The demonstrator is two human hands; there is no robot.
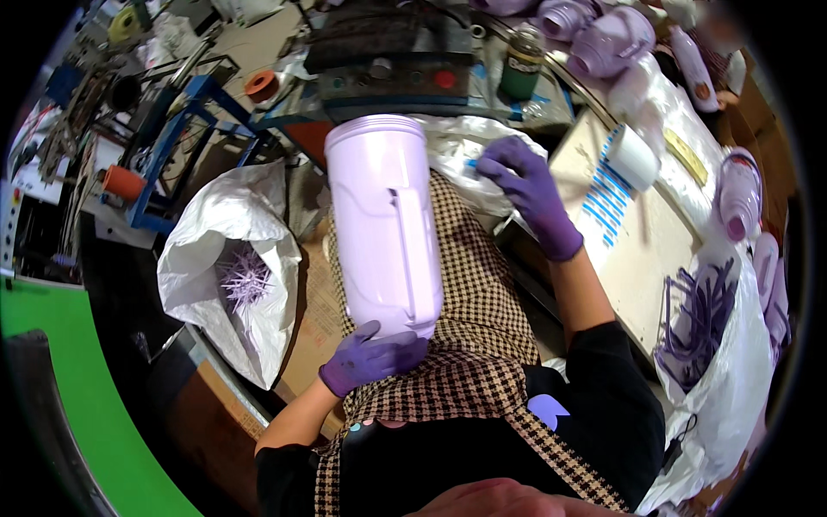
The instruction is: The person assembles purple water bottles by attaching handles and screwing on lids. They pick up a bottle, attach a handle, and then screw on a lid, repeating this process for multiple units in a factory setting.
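As the left hand [370,360] holds a lilac jug [370,228] over the checked apron [482,276], the right hand [536,191] hovers nearby.
Left fingers clasp its base; whether right fingers pinch anything, I cannot tell.

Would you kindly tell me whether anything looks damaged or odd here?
One small oddity: the lilac plastic jug, held near its base by the left hand, shows a dark gap at its handle's upper end. It might be damage or design; I can't tell.
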